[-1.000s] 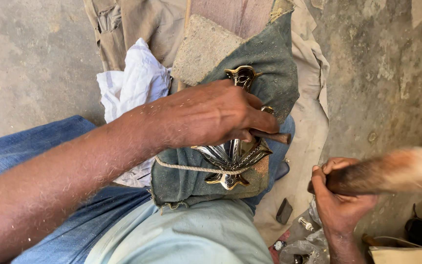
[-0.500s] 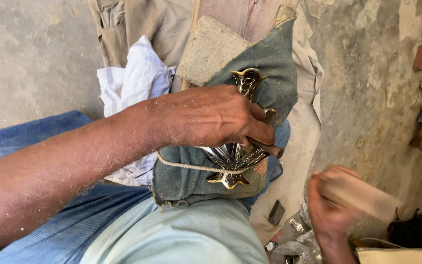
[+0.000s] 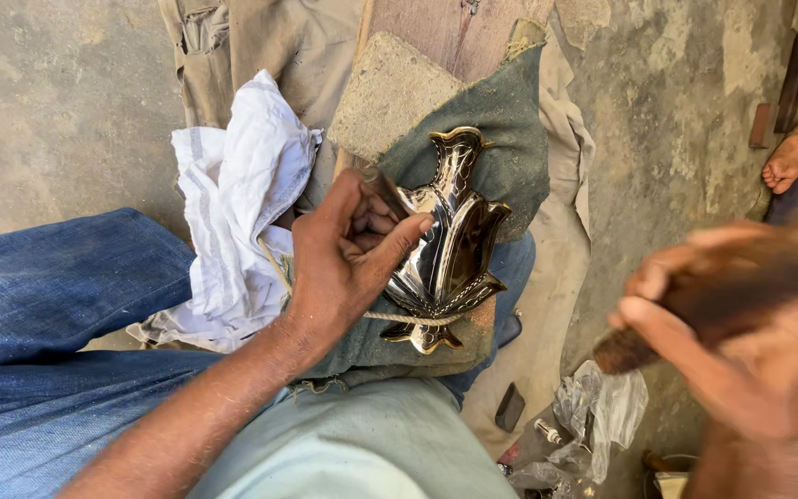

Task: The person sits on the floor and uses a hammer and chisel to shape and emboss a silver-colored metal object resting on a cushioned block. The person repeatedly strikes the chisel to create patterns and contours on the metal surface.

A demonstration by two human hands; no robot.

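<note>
Brass, already gleaming, the leaf-shaped ornament [image 3: 450, 242] is lying roped onto green cloth [image 3: 510, 139] over the lap, the left hand [image 3: 344, 259] pinching a small tool against it, the right hand [image 3: 741, 342] gripping a blurred wooden mallet [image 3: 695, 305].

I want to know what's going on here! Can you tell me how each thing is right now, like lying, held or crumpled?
Shiny metal ornament: lying flat on the green cloth, tied down by a cord.
Left hand: curled around a thin tool, thumb touching the ornament.
Right hand: raised, gripping a brown wooden handle, blurred.
White cloth: crumpled beside the knee.
Green cloth: spread under the ornament.
</note>
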